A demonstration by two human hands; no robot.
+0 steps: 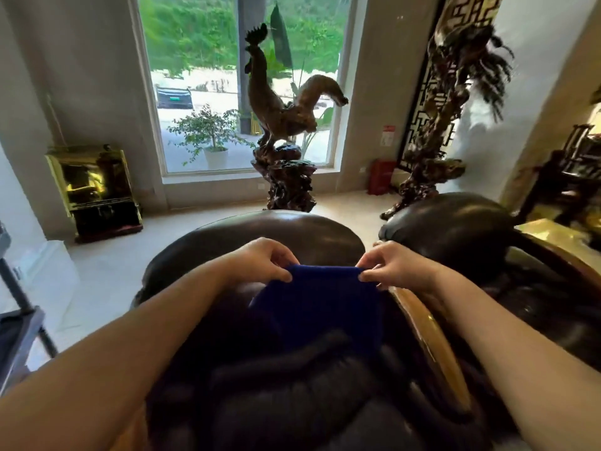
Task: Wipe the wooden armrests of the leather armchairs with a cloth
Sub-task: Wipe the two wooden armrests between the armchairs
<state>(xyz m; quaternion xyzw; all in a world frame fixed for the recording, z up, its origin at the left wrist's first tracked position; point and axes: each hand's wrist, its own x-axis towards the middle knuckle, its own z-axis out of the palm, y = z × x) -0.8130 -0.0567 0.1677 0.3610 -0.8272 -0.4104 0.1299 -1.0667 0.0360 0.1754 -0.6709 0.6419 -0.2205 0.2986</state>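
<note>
A dark blue cloth (320, 301) hangs spread between both hands above the seat of a dark leather armchair (276, 236). My left hand (263, 260) pinches its top left corner and my right hand (395, 265) pinches its top right corner. The chair's glossy wooden armrest (432, 349) curves along the right side, just below my right wrist. A second dark leather armchair (455, 222) stands to the right, with its own wooden armrest (559, 258) partly in view.
Behind the chairs stand a carved wooden rooster statue (279, 125) and a second root carving (445, 131) in front of a large window. A gold and black cabinet (94, 190) sits at the left wall. A red box (382, 175) rests on the floor.
</note>
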